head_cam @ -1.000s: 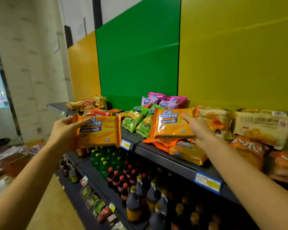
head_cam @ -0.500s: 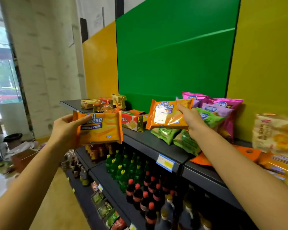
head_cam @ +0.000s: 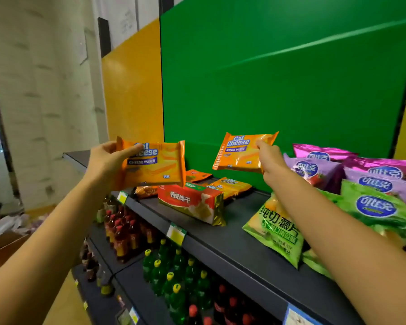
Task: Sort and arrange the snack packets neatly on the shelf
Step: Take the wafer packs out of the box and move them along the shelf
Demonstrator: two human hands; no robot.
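Observation:
My left hand (head_cam: 103, 160) grips an orange Cal Cheese wafer packet (head_cam: 157, 167) by its left edge, held upright above the front edge of the dark top shelf (head_cam: 239, 233). My right hand (head_cam: 271, 164) pinches a second orange Cal Cheese wafer packet (head_cam: 239, 152) by its right end, in the air over the shelf in front of the green back panel. Below the two packets lie a red biscuit pack (head_cam: 190, 204) and flat orange packets (head_cam: 230, 186) on the shelf.
Green chip bags (head_cam: 277, 231), purple bags (head_cam: 314, 170) and pink bags (head_cam: 324, 152) are piled on the shelf's right side. Lower shelves hold green soda bottles (head_cam: 171, 277) and dark red-capped bottles (head_cam: 122, 233). Yellow price tags (head_cam: 176, 233) hang on the shelf edge. A brick wall stands at left.
The view has swung left along the shelf. Both hands carried their wafer packets leftward and up; the right-hand packet now hangs over the red biscuit pack instead of the green bags.

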